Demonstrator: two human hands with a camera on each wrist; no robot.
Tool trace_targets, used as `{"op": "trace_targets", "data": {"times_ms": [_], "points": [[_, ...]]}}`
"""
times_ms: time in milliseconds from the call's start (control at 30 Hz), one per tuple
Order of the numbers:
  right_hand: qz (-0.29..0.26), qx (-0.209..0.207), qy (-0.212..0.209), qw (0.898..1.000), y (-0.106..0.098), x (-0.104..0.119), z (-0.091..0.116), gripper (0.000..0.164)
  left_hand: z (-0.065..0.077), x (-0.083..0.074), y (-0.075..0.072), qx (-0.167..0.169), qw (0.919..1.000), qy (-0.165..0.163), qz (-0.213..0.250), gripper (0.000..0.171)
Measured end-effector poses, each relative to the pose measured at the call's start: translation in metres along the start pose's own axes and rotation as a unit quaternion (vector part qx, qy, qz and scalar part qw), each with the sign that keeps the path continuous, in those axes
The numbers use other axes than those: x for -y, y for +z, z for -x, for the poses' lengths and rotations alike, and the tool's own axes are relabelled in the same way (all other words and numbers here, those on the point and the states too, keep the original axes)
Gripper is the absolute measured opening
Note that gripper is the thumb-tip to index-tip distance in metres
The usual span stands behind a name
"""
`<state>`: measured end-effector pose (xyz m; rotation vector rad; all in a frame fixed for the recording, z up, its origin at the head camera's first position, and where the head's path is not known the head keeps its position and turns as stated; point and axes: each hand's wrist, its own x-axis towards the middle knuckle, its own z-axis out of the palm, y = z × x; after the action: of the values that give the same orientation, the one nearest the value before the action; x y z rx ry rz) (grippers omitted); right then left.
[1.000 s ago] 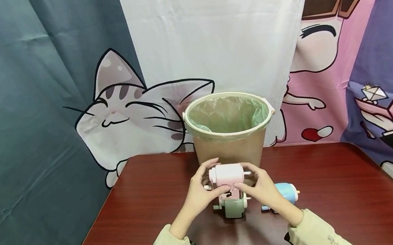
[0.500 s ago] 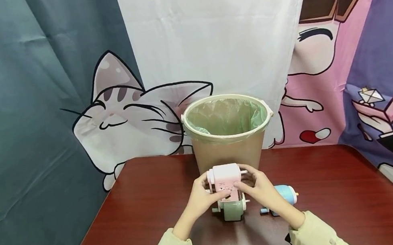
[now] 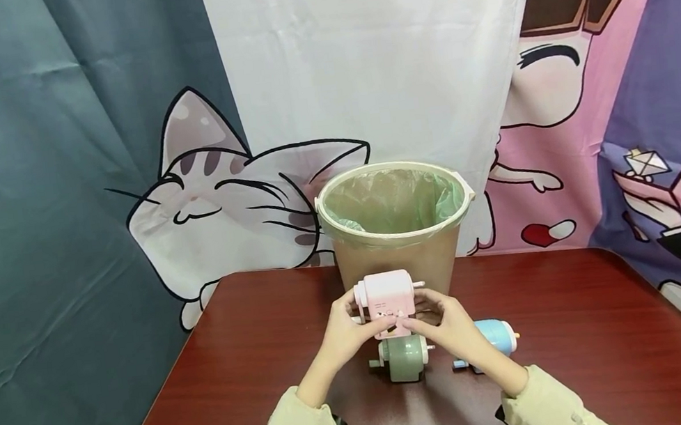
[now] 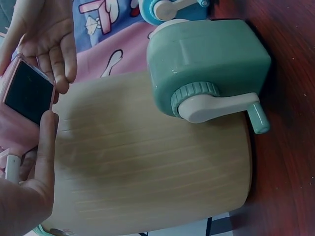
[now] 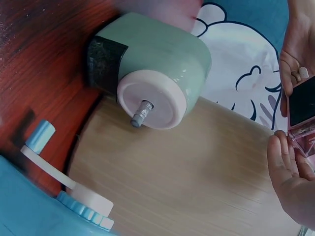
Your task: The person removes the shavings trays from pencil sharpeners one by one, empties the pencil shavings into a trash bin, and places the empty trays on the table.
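Both hands hold a pink hand-crank pencil sharpener [image 3: 387,291] in the air, in front of the bin. My left hand [image 3: 343,331] grips its left side and my right hand [image 3: 450,320] its right side, with the thumbs close together on the lower front. The wrist views show its dark underside. Beneath it, a green pencil sharpener [image 3: 406,359] stands on the table, its white crank [image 4: 216,106] plain in the left wrist view. A blue pencil sharpener [image 3: 495,336] stands to the right, partly hidden behind my right forearm.
A tan bin [image 3: 396,256] with a green liner bag stands at the back of the dark red wooden table [image 3: 255,348]. Behind the table hangs a cartoon-printed cloth [image 3: 386,60].
Both hands have raised the pink pencil sharpener a little and shifted it slightly left, so more of the green one shows below. The green and blue pencil sharpeners have stayed put.
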<state>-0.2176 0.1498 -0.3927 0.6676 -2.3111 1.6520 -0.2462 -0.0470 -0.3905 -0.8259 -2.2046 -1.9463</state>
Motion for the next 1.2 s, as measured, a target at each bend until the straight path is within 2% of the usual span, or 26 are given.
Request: {"op": "trace_targets", "data": {"times_ms": [200, 400, 533, 633, 800, 867, 933, 1033, 1200], "points": [[0.005, -0.008, -0.004, 1.0, -0.002, 0.004, 0.001, 0.033, 0.001, -0.001, 0.003, -0.01, 0.9997, 0.019, -0.014, 0.038], [0.019, 0.016, -0.089, 0.996, -0.004, 0.002, 0.005, 0.03, 0.001, -0.002, -0.004, 0.039, 0.9971, 0.06, -0.026, 0.036], [0.06, 0.002, -0.13, 0.99, -0.006, 0.0, 0.006, 0.034, -0.002, -0.005, -0.008, 0.059, 0.9951, 0.072, -0.032, 0.036], [0.079, -0.007, -0.123, 0.989, -0.006, 0.001, 0.005, 0.034, -0.002, -0.006, -0.006, 0.04, 0.9969, 0.061, -0.03, 0.037], [0.029, 0.0, -0.062, 0.998, -0.005, 0.006, 0.001, 0.033, 0.0, -0.007, 0.001, -0.027, 0.9961, 0.061, -0.058, 0.038], [0.014, 0.0, -0.051, 0.999, -0.004, 0.007, 0.0, 0.033, 0.0, -0.007, 0.002, -0.04, 0.9946, 0.069, -0.066, 0.038], [0.021, 0.0, -0.061, 0.998, -0.005, 0.008, 0.0, 0.033, 0.001, -0.009, 0.001, -0.037, 0.9947, 0.072, -0.062, 0.037], [0.036, 0.008, -0.1, 0.994, -0.006, 0.009, 0.002, 0.033, 0.004, -0.013, -0.004, -0.02, 0.9952, 0.078, -0.056, 0.037], [0.04, 0.015, -0.151, 0.988, -0.007, 0.009, 0.003, 0.038, 0.006, -0.016, -0.008, -0.001, 0.9931, 0.104, -0.055, 0.039]]}}
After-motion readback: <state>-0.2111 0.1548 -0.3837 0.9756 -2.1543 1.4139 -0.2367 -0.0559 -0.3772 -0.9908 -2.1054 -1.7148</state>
